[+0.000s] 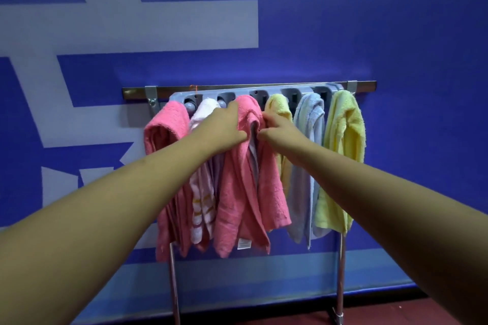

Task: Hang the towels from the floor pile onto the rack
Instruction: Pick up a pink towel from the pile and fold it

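The left hand (227,126) and right hand (274,128) pinch the middle pink terry towel (245,192); a hard tug could pull it off the grey plastic slotted rack (239,91).

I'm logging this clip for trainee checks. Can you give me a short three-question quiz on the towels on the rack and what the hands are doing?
1. True or false: the left hand and right hand both hold the middle pink towel.
2. How many towels hang on the rack?
3. Which towel hangs furthest right? A) light blue B) yellow C) white

Key: 1 true. 2 six. 3 B, the yellow towel.
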`<act>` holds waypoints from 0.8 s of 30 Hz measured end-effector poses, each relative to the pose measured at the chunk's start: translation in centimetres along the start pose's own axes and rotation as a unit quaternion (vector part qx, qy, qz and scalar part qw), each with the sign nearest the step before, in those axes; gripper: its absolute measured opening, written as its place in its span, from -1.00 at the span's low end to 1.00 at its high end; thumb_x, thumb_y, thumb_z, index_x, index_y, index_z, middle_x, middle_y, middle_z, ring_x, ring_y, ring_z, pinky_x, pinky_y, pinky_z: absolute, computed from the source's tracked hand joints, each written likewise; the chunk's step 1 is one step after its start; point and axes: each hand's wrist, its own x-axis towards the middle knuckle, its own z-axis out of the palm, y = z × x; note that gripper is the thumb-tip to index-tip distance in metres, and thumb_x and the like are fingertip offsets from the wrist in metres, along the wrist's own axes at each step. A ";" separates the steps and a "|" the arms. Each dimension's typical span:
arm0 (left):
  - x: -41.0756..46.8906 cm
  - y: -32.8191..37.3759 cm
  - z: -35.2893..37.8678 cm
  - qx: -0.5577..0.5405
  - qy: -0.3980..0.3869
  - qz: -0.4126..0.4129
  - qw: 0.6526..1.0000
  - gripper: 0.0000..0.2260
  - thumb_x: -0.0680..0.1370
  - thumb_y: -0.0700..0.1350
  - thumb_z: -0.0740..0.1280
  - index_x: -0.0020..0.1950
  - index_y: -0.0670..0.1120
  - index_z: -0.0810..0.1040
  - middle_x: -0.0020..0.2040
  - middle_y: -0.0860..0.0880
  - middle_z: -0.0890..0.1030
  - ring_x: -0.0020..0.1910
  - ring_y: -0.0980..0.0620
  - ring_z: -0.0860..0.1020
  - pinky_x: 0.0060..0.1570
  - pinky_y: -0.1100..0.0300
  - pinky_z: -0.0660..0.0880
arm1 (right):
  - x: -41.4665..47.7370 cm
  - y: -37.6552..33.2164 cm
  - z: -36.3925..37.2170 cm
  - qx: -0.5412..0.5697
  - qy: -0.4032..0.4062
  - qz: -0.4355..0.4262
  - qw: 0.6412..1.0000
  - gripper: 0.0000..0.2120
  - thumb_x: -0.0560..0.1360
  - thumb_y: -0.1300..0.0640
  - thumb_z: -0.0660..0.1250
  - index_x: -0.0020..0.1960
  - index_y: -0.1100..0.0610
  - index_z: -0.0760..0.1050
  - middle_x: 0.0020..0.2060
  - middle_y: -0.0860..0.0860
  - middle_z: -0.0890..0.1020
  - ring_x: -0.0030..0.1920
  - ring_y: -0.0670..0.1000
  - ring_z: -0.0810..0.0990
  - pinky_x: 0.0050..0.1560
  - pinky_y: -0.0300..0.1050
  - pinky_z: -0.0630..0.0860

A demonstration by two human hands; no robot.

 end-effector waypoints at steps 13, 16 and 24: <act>-1.3 -0.6 4.8 -0.278 0.025 -0.044 0.959 -0.09 0.31 -0.06 0.38 0.58 0.11 -0.01 0.39 -0.13 0.40 0.27 -0.11 0.50 0.23 0.00 0.49 | 0.4 2.0 2.7 0.217 0.037 0.031 0.975 -0.61 0.45 0.16 0.24 0.26 0.00 0.51 0.11 0.13 0.64 0.07 0.02 0.62 0.13 0.00 0.57; -0.9 -0.9 5.3 -0.233 0.045 -0.078 0.968 -0.43 0.47 -0.24 0.30 0.46 -0.11 0.22 0.23 -0.21 0.53 0.15 -0.21 0.55 0.10 0.03 0.48 | 0.4 2.7 2.7 0.115 0.077 0.001 0.990 -0.71 0.56 0.13 0.16 0.21 0.04 0.54 0.10 0.03 0.65 0.11 -0.03 0.59 0.26 0.01 0.49; -2.2 -2.0 7.5 -0.233 0.038 -0.035 0.971 -0.44 0.43 -0.31 0.32 0.42 -0.06 0.38 0.13 -0.08 0.45 0.11 -0.11 0.53 0.00 0.32 0.37 | -0.9 4.9 3.8 0.041 0.037 -0.013 0.998 -0.59 0.56 0.26 0.11 0.33 0.07 0.51 0.19 -0.04 0.62 0.20 -0.06 0.55 0.31 -0.07 0.45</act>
